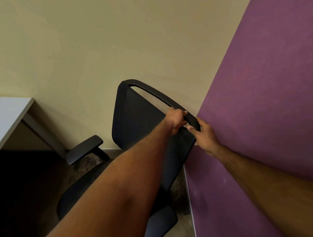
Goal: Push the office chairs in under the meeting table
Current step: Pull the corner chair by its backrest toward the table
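Two bare hands grip the top rail of a black mesh-backed office chair (142, 115) in the corner of a room, where a cream wall (91, 39) meets a purple wall (270, 92). The left hand (176, 121) reaches across from the lower left of the picture, its fingers curled over the rail through the slot between the rail and the mesh, closed tight around it. The right hand (206, 135) comes in from the lower right along the purple wall and clasps the same rail at its right-hand corner, thumb on the near face and fingers wrapped behind, just beside the left hand. The chair stands in the corner itself, its backrest tilted in the wide-angle view and its right edge close against the purple wall; whether it touches the wall cannot be told. Its dark seat (74, 194) shows below the left forearm, one padded armrest (83, 148) juts out on the left, and the other armrest (159, 225) lies near the bottom edge by a pale skirting strip. The meeting table (5, 117), with a light grey top and a pale leg, fills the left edge of the frame, well apart from the chair's back, with the armrest pointing toward its leg. Mottled brown carpet (88, 163) shows between the chair and the table, and deep shadow lies beneath the tabletop
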